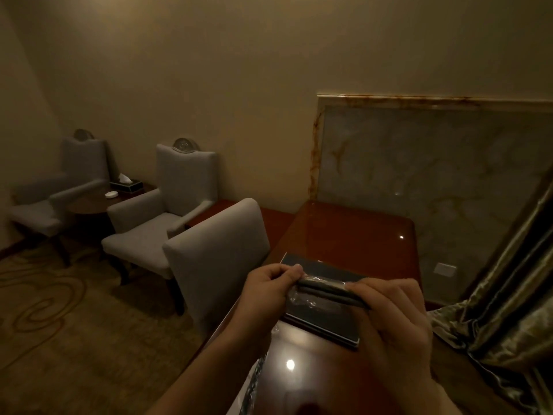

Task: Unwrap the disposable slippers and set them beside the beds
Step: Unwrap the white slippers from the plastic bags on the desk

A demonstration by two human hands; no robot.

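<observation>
A flat pack of dark grey slippers in clear plastic wrap is held edge-on between both hands, above a glossy red-brown desk. My left hand pinches the wrap at the pack's left end with thumb and fingers. My right hand grips the pack's right end, covering that part of it. Crinkled clear wrap hangs loose under the left end. No bed is in view.
A dark tray lies on the desk under the pack. A grey chair stands at the desk's left edge, two grey armchairs and a round side table farther left. Shiny curtains hang at the right.
</observation>
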